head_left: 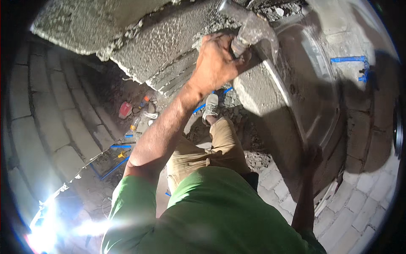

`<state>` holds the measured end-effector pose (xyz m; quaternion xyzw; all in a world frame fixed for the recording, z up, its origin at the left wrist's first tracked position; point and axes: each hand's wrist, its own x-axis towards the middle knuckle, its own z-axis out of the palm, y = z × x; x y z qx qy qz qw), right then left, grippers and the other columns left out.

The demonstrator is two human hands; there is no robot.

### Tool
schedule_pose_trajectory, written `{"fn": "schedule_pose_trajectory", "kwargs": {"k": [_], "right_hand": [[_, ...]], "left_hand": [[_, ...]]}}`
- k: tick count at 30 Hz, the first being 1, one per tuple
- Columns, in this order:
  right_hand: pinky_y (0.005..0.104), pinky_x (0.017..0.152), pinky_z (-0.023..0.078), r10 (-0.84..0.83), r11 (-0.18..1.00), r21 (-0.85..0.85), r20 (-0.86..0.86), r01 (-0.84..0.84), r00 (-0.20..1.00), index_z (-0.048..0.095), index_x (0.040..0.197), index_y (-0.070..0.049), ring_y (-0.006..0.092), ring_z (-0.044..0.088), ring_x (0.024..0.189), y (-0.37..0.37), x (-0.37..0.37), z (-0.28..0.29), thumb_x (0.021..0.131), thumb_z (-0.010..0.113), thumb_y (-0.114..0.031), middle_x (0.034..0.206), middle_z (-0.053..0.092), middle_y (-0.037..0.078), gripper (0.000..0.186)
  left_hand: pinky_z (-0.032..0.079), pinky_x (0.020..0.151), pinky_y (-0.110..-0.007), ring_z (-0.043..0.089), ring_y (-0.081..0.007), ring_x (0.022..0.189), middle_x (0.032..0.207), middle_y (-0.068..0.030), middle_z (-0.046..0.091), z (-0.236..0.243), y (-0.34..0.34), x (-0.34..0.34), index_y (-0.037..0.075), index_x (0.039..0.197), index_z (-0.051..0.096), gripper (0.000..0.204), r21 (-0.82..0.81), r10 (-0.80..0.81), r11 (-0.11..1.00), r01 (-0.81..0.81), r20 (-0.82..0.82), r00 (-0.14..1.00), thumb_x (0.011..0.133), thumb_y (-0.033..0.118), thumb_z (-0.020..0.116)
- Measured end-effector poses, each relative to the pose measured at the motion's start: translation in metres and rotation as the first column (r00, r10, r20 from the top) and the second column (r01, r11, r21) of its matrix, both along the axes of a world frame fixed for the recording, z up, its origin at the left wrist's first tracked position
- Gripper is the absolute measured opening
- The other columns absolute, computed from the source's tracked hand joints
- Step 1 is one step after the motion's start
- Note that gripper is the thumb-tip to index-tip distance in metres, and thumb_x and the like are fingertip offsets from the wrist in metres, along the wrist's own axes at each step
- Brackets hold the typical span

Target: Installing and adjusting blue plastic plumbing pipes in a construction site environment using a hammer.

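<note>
My left hand [216, 62] is wrapped round the handle of a claw hammer [253, 31], close below its metal head. The hammer's striking face points to the upper left, and its claw curves down at the right. Both are up against a rough, mortar-covered concrete edge [156, 55]. On the right, my right hand [312, 155] is in deep shadow at the pale rim of a dusty grey tub-like basin [311, 95]. Its fingers are too dark to make out.
Block walls stand at the left [42, 101] and lower right. A blue pipe [349, 59] juts from the right wall. Rubble [258, 160], blue pipe pieces [114, 168] and a red object [125, 110] lie below, around my shoe [210, 106]. A bright lamp [44, 233] glares at the lower left.
</note>
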<state>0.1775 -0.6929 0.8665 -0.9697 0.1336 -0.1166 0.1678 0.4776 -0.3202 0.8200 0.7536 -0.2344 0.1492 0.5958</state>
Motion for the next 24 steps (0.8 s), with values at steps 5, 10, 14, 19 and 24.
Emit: {"fn": "schedule_pose_trajectory", "kwargs": {"k": [5,10,14,19,24], "right_hand": [[0.0469,0.069,0.044,0.052,0.981,-0.188,0.045,-0.043,0.998,0.056,0.087,0.001,0.0374,0.055,0.076,-0.018,-0.007,-0.008,0.098,0.046,-0.033,0.08,0.054,0.019,0.037],[0.051,0.068,0.046,0.432,0.65,-0.715,0.069,-0.257,0.899,0.054,0.092,-0.003,0.0384,0.055,0.074,-0.022,0.002,-0.02,0.094,0.054,-0.025,0.082,0.055,0.018,0.023],[0.0502,0.068,0.048,0.268,0.725,-0.639,-0.081,-0.257,0.96,0.052,0.093,-0.004,0.0365,0.056,0.077,-0.043,-0.014,-0.024,0.09,0.058,-0.018,0.082,0.053,0.016,0.015],[0.0477,0.065,0.046,0.102,0.913,-0.392,-0.038,-0.108,0.994,0.053,0.089,-0.002,0.0357,0.056,0.079,-0.031,-0.01,-0.022,0.091,0.058,-0.017,0.081,0.053,0.016,0.016],[0.0468,0.071,0.044,-0.16,0.987,-0.029,-0.043,0.159,0.986,0.057,0.085,0.002,0.0394,0.056,0.082,-0.022,-0.008,-0.018,0.09,0.055,-0.029,0.086,0.057,0.02,0.031]], "left_hand": [[0.053,0.069,-0.032,0.064,-0.0143,0.07,0.081,-0.0108,0.07,-0.003,0.004,0.004,-0.002,0.098,0.065,0.028,-0.013,-0.081,0.997,0.08,-0.071,0.994,0.08,0.017,0.077],[0.053,0.069,-0.032,0.063,-0.0126,0.075,0.089,-0.0091,0.07,0.004,0.019,-0.02,-0.003,0.101,0.064,0.031,0.011,-0.002,1.0,0.003,-0.017,1.0,0.083,0.019,0.077],[0.053,0.077,-0.039,0.066,-0.0311,0.083,0.089,-0.0171,0.067,-0.012,0.029,-0.063,-0.001,0.109,0.064,0.036,-0.122,-0.023,0.992,0.023,-0.003,1.0,0.077,0.009,0.075],[0.05,0.073,-0.033,0.061,-0.0163,0.084,0.09,-0.0071,0.064,-0.059,0.062,-0.15,0.005,0.099,0.065,0.027,-0.288,-0.239,0.948,0.139,-0.352,0.905,0.074,-0.005,0.07],[0.049,0.085,-0.032,0.061,-0.0139,0.093,0.103,-0.0054,0.066,-0.09,0.072,-0.218,0.0,0.108,0.059,0.029,-0.261,-0.232,0.965,0.04,-0.767,0.598,0.082,-0.002,0.071]]}}
